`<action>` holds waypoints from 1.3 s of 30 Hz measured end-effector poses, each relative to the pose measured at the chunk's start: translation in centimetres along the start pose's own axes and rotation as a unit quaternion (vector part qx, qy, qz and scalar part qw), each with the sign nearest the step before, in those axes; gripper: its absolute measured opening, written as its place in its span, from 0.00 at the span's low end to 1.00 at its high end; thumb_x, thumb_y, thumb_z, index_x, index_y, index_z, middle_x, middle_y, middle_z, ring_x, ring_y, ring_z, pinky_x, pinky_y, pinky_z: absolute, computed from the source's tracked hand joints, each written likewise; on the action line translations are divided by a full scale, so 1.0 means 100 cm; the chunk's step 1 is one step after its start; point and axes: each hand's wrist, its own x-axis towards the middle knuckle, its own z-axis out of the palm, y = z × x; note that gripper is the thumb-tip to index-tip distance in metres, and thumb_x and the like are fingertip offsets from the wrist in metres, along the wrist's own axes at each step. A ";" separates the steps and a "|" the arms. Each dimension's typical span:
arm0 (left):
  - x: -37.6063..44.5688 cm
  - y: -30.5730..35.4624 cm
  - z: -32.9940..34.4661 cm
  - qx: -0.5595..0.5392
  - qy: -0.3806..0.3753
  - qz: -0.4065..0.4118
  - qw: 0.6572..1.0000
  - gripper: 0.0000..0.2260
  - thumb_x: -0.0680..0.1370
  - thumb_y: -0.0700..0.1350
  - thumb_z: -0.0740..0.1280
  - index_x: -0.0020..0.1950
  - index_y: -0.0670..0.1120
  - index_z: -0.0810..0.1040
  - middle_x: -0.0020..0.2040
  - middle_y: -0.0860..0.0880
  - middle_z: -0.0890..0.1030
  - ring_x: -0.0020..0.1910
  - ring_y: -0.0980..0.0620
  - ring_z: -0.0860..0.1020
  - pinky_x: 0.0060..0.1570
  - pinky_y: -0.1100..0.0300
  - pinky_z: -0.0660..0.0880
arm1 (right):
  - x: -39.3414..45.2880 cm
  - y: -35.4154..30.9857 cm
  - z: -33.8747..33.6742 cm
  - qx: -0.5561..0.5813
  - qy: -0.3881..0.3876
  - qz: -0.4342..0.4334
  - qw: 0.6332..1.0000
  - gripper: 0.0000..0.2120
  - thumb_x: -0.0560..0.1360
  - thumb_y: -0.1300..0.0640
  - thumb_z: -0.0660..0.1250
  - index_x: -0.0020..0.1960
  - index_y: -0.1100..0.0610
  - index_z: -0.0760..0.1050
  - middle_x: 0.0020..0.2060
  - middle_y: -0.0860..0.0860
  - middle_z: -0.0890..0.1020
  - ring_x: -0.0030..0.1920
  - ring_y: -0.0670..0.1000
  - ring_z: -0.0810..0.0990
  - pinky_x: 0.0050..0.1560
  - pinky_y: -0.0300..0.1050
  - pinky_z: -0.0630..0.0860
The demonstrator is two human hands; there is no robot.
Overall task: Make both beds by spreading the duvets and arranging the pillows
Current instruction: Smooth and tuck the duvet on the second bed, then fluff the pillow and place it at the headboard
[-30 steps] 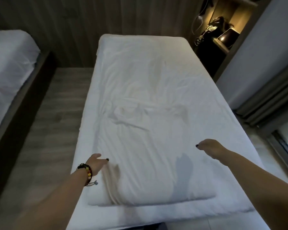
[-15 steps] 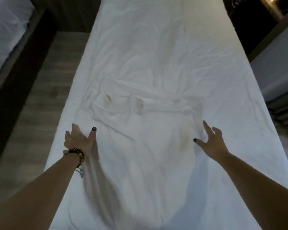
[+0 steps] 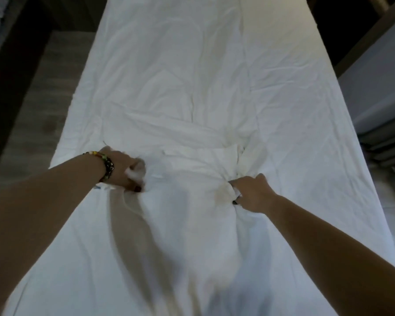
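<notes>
Both hands, splayed above the duvet [image 3: 192,106] half a second back, have now dropped and bunched its folded edge: left hand [image 3: 126,171] and right hand [image 3: 249,192] each grip cloth, the bunched fold stretched between them. Spreading it up the bed looks next.

The crumpled white cloth duvet [image 3: 192,169] looks like soft matt cotton, heavily creased across the middle of the bed, with a faint yellowish stain near its right side. Under it the smooth white fabric bedsheet [image 3: 306,92] is matt too. The grey-brown wood-grain plank floor [image 3: 39,106] past the bed's left edge has a dull finish. The multicoloured beaded bracelet [image 3: 106,164] shines a bit, glossy beads.
</notes>
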 end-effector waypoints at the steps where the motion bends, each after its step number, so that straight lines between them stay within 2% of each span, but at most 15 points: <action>1: -0.003 -0.008 -0.007 0.016 0.004 0.013 1.000 0.32 0.62 0.75 0.64 0.57 0.55 0.74 0.55 0.53 0.79 0.55 0.50 0.76 0.57 0.57 0.69 | -0.001 0.006 -0.007 0.022 0.009 0.016 1.000 0.23 0.77 0.48 0.64 0.70 0.47 0.66 0.64 0.47 0.75 0.65 0.52 0.72 0.63 0.50 0.62; 6: -0.017 -0.066 -0.058 -0.103 0.218 -0.089 0.966 0.22 0.67 0.69 0.68 0.38 0.51 0.70 0.37 0.50 0.75 0.41 0.47 0.71 0.45 0.55 0.70 | 0.004 0.048 -0.056 0.107 0.196 0.088 0.971 0.07 0.75 0.51 0.66 0.51 0.50 0.80 0.48 0.48 0.78 0.52 0.53 0.78 0.51 0.48 0.69; 8: -0.010 -0.058 -0.050 -0.120 0.360 -0.125 0.917 0.20 0.69 0.63 0.70 0.43 0.48 0.72 0.37 0.46 0.75 0.41 0.44 0.72 0.48 0.51 0.66 | 0.013 0.041 -0.056 0.087 0.264 0.119 0.953 0.08 0.75 0.56 0.65 0.51 0.51 0.81 0.47 0.50 0.78 0.51 0.55 0.77 0.48 0.48 0.66; 10: -0.005 -0.035 -0.024 -0.202 0.442 -0.158 0.860 0.19 0.74 0.55 0.70 0.56 0.43 0.73 0.52 0.39 0.77 0.54 0.40 0.74 0.58 0.45 0.63 | 0.020 0.025 -0.040 0.073 0.226 0.173 0.956 0.11 0.76 0.57 0.63 0.55 0.52 0.79 0.50 0.51 0.78 0.54 0.55 0.75 0.49 0.48 0.65; 12: -0.011 -0.004 0.005 -0.293 0.437 -0.158 0.835 0.28 0.76 0.55 0.63 0.71 0.41 0.65 0.71 0.40 0.67 0.70 0.41 0.65 0.67 0.42 0.57 | 0.025 0.009 -0.017 0.079 0.165 0.207 0.961 0.13 0.77 0.56 0.61 0.60 0.51 0.77 0.55 0.50 0.76 0.58 0.53 0.73 0.52 0.48 0.66; 13: -0.020 0.014 0.021 -0.297 0.428 -0.130 0.844 0.32 0.76 0.57 0.60 0.75 0.41 0.60 0.76 0.41 0.60 0.74 0.43 0.59 0.71 0.43 0.53 | 0.024 0.000 -0.005 0.093 0.160 0.219 0.958 0.15 0.77 0.56 0.61 0.63 0.52 0.75 0.57 0.51 0.76 0.60 0.54 0.72 0.54 0.49 0.66; 16: -0.061 0.062 0.063 -0.223 0.402 0.013 0.888 0.38 0.76 0.62 0.54 0.78 0.41 0.51 0.79 0.42 0.51 0.78 0.44 0.50 0.73 0.44 0.47 | 0.014 -0.035 0.015 0.154 0.272 0.184 0.932 0.23 0.76 0.57 0.61 0.71 0.55 0.67 0.67 0.55 0.72 0.68 0.58 0.70 0.62 0.57 0.66; 18: -0.078 0.069 0.089 -0.163 0.384 0.098 0.903 0.38 0.76 0.63 0.54 0.78 0.41 0.51 0.79 0.43 0.51 0.78 0.44 0.50 0.73 0.42 0.48 | -0.003 -0.070 0.021 0.150 0.341 0.048 0.927 0.28 0.77 0.53 0.57 0.76 0.55 0.58 0.74 0.56 0.64 0.74 0.58 0.62 0.70 0.62 0.58; 20: -0.076 0.053 0.115 -0.090 0.338 0.111 0.930 0.39 0.76 0.66 0.53 0.78 0.43 0.52 0.79 0.43 0.52 0.77 0.43 0.52 0.73 0.40 0.51 | -0.016 -0.098 0.034 0.098 0.308 -0.137 0.936 0.29 0.80 0.46 0.54 0.78 0.52 0.52 0.77 0.56 0.56 0.77 0.58 0.54 0.73 0.63 0.50; 21: -0.069 0.041 0.123 -0.064 0.294 0.087 0.950 0.40 0.76 0.68 0.51 0.78 0.43 0.53 0.79 0.43 0.51 0.77 0.43 0.53 0.72 0.40 0.51 | -0.016 -0.103 0.042 0.063 0.259 -0.177 0.947 0.31 0.80 0.42 0.52 0.79 0.51 0.50 0.78 0.55 0.53 0.77 0.58 0.52 0.73 0.65 0.49; 24: -0.049 0.014 0.129 -0.070 0.190 -0.028 0.979 0.44 0.73 0.74 0.40 0.78 0.45 0.43 0.79 0.46 0.44 0.78 0.47 0.46 0.74 0.45 0.45 | 0.002 -0.097 0.049 0.003 0.120 -0.087 0.989 0.37 0.77 0.32 0.40 0.79 0.53 0.42 0.78 0.50 0.40 0.78 0.54 0.44 0.73 0.63 0.48; 27: -0.040 0.008 0.118 -0.061 0.140 -0.053 0.987 0.44 0.69 0.74 0.36 0.74 0.48 0.28 0.74 0.50 0.30 0.76 0.51 0.34 0.75 0.46 0.39 | 0.014 -0.106 0.030 0.018 0.034 0.002 0.999 0.40 0.75 0.31 0.36 0.77 0.55 0.31 0.76 0.49 0.32 0.77 0.50 0.34 0.76 0.57 0.38; 29: -0.050 0.004 0.105 -0.076 0.125 -0.046 0.988 0.42 0.73 0.72 0.41 0.76 0.48 0.31 0.76 0.50 0.31 0.76 0.51 0.34 0.75 0.47 0.40 | 0.007 -0.122 0.011 0.048 0.021 0.015 0.999 0.40 0.76 0.32 0.37 0.77 0.57 0.33 0.76 0.50 0.33 0.77 0.50 0.34 0.76 0.55 0.40; 33: -0.093 -0.024 0.092 -0.124 0.152 -0.033 0.980 0.38 0.77 0.67 0.44 0.77 0.46 0.34 0.77 0.49 0.32 0.76 0.51 0.35 0.76 0.49 0.42 | -0.023 -0.154 -0.019 0.081 0.038 -0.016 0.996 0.57 0.58 0.26 0.18 0.78 0.58 0.37 0.77 0.51 0.36 0.77 0.51 0.37 0.77 0.51 0.41; 39: -0.168 -0.092 0.081 -0.191 0.194 -0.014 0.962 0.36 0.80 0.63 0.47 0.77 0.44 0.35 0.76 0.49 0.32 0.76 0.52 0.35 0.76 0.51 0.41 | -0.073 -0.228 -0.079 0.114 0.073 0.016 0.991 0.50 0.63 0.29 0.29 0.78 0.58 0.36 0.77 0.51 0.36 0.77 0.49 0.36 0.76 0.47 0.39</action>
